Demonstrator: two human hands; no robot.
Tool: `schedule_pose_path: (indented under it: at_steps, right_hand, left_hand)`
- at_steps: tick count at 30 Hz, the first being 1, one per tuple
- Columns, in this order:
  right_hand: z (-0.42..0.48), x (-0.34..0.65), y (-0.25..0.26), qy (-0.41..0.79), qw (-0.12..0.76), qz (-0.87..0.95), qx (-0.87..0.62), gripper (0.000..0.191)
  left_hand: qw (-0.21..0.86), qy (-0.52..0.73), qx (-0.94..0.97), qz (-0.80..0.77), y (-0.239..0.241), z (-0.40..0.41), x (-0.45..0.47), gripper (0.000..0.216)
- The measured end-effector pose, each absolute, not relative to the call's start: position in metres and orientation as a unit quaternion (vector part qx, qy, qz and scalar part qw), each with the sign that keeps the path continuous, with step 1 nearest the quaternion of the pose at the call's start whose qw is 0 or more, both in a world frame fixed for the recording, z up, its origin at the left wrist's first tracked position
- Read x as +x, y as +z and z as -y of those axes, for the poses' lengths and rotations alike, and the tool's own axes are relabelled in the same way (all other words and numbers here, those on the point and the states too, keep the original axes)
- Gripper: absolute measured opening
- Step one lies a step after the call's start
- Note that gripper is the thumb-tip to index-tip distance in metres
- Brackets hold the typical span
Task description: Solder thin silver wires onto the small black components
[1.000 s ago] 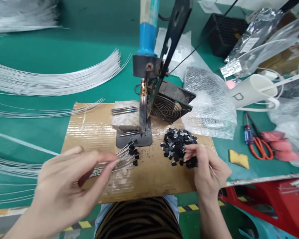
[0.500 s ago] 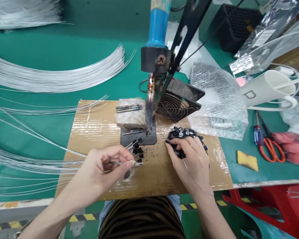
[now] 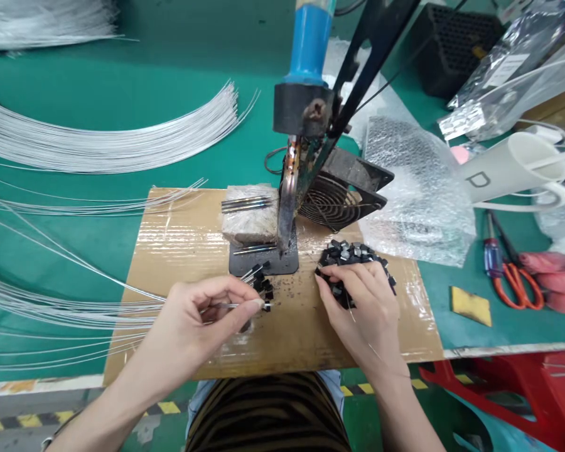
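My left hand point(image 3: 209, 320) is closed in a pinch on a thin white wire point(image 3: 266, 305), whose tip sticks out past the thumb to the right. Just beyond those fingertips lie several wires ending in small black connectors point(image 3: 264, 285). Over on the right, the fingers of my right hand point(image 3: 365, 301) are pinched together at the near left edge of a pile of black connectors point(image 3: 353, 251). A small black connector point(image 3: 317, 271) shows at its thumb and forefinger tips. Between the hands stands a soldering iron point(image 3: 289, 188), held tip down in a bracket above the cardboard.
Cardboard point(image 3: 179, 251) covers the green bench. Behind the iron are a wrapped block point(image 3: 249, 220) with solder-coloured rods and a black fan point(image 3: 343, 194). Bundles of white wires point(image 3: 122, 147) lie left. A mug point(image 3: 508, 166), orange-handled scissors point(image 3: 518, 289) and a yellow sponge point(image 3: 471, 306) sit right.
The view has shifted slightly, moving the iron and pile a little rightward in the picture. My left hand has moved slightly right with the wire; my right hand stays at the pile.
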State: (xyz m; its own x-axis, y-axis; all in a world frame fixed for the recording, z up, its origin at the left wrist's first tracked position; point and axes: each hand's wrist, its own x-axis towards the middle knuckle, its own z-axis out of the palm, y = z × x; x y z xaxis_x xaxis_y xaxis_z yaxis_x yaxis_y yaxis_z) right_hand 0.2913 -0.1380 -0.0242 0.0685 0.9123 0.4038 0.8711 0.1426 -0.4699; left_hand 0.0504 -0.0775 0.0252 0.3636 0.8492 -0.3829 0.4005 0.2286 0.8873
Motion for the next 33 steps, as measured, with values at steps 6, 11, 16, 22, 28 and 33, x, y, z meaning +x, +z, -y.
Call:
schedule_pose_path:
  at_steps: [6,11,16,22,28,33]
  right_hand:
    - [0.138,0.290,-0.020,0.072,0.332,0.707,-0.620,0.016]
    - [0.137,0.287,-0.023,0.045,0.324,0.692,-0.644,0.010]
    - [0.136,0.284,-0.025,0.064,0.322,0.687,-0.648,0.007]
    - [0.141,0.281,-0.017,0.085,0.402,0.631,-0.658,0.012]
    - [0.147,0.277,-0.016,0.148,0.441,0.560,-0.685,0.009]
    - [0.149,0.273,-0.015,0.198,0.472,0.526,-0.679,0.009]
  left_hand:
    - [0.588,0.246,0.558,-0.532,0.025,0.078,0.051,0.009]
    - [0.591,0.256,0.555,-0.526,0.028,0.077,0.055,0.008]
    - [0.588,0.268,0.555,-0.523,0.030,0.078,0.056,0.007]
    - [0.589,0.275,0.548,-0.527,0.026,0.078,0.057,0.004]
    - [0.592,0.284,0.550,-0.516,0.023,0.081,0.056,0.006]
    - [0.578,0.278,0.526,-0.559,0.032,0.085,0.063,0.009]
